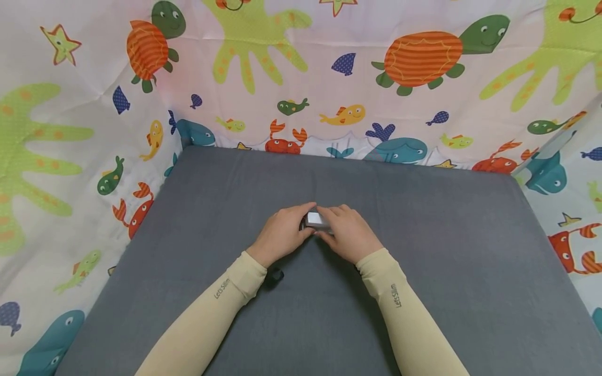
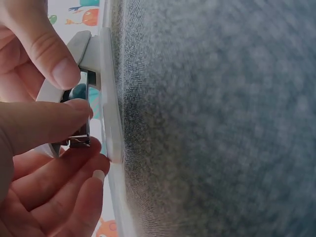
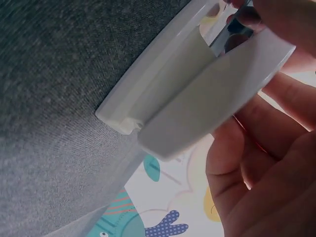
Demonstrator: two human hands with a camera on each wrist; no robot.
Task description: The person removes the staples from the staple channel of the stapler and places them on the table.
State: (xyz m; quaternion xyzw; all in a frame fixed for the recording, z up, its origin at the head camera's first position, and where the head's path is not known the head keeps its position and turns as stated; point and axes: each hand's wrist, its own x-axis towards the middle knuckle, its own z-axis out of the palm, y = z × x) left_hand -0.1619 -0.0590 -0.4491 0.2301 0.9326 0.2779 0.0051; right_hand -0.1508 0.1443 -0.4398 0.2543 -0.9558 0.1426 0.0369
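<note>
Over the grey cloth, a small white stapler (image 1: 317, 219) is held between both hands. In the left wrist view the white base (image 2: 111, 113) stands apart from the upper part, with a shiny metal staple channel (image 2: 80, 140) between them. My left hand (image 1: 284, 231) grips one end of the stapler, thumb and fingers curled round it. At the other end my right hand (image 1: 351, 234) holds it too, with fingertips close to the left ones. In the right wrist view the white upper arm (image 3: 217, 94) is tilted away from the base. Fingers partly hide the channel.
A small black object (image 1: 274, 278) lies beside the left sleeve. The grey cloth surface (image 1: 447, 250) extends around the hands. Curtains printed with sea animals (image 1: 329, 120) enclose the back and both sides.
</note>
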